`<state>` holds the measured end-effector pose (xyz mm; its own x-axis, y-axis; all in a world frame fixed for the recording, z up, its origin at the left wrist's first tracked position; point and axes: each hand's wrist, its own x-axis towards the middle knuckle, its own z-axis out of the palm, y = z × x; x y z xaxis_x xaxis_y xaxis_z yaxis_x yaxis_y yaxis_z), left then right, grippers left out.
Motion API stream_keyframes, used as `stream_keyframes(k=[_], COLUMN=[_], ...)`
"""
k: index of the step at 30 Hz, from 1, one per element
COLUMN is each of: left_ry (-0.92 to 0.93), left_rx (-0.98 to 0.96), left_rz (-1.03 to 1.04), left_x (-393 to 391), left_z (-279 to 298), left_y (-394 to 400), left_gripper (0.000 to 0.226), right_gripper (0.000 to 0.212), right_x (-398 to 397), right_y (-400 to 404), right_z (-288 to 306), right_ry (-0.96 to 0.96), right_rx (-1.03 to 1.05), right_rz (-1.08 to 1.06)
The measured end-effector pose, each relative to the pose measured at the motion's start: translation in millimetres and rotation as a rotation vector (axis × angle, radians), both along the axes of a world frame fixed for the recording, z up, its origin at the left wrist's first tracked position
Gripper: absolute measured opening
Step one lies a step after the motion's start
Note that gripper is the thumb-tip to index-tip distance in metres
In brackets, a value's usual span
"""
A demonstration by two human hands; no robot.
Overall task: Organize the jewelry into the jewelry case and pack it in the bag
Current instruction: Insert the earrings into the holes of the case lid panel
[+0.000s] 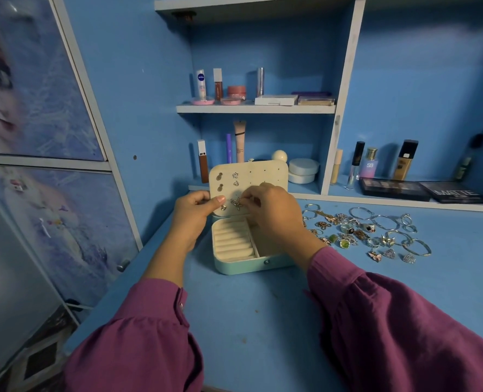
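Two hands work at the open jewelry case (236,251), frame centre. Left hand (192,213) grips the upright lid panel (262,172) by its left edge, thumb in front. Right hand (274,212) pinches a butterfly earring (236,203) against that panel. Loose jewelry (367,232) lies right of the case on the blue table (262,321); cosmetics on the shelves (255,108) above.

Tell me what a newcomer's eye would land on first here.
First, the two hands at the open jewelry case in the middle of the blue desk: the left hand grips the edge of the upright earring panel, while the right hand pinches a butterfly earring against it. Next, the loose jewelry scattered to the case's right.
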<state>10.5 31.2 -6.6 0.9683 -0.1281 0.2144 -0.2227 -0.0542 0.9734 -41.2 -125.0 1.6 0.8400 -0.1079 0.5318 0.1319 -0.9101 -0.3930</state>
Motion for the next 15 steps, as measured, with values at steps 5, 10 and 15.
stream_keyframes(k=[5, 10, 15], left_ry=[0.000, -0.002, -0.004], left_rx=[0.003, 0.002, 0.018], left_rz=[0.007, 0.004, -0.002], left_x=[-3.9, -6.2, -6.2], left_z=[2.8, 4.4, 5.1], left_y=[-1.0, -1.3, -0.9], left_gripper=[0.006, 0.011, 0.005], right_gripper=[0.022, 0.022, 0.020], right_x=[0.2, 1.1, 0.3], right_y=[-0.3, -0.5, 0.4], right_z=[0.3, 1.2, 1.7], right_ry=[-0.017, -0.041, -0.061], right_rx=[-0.035, -0.044, -0.021], right_rz=[0.018, 0.028, 0.045])
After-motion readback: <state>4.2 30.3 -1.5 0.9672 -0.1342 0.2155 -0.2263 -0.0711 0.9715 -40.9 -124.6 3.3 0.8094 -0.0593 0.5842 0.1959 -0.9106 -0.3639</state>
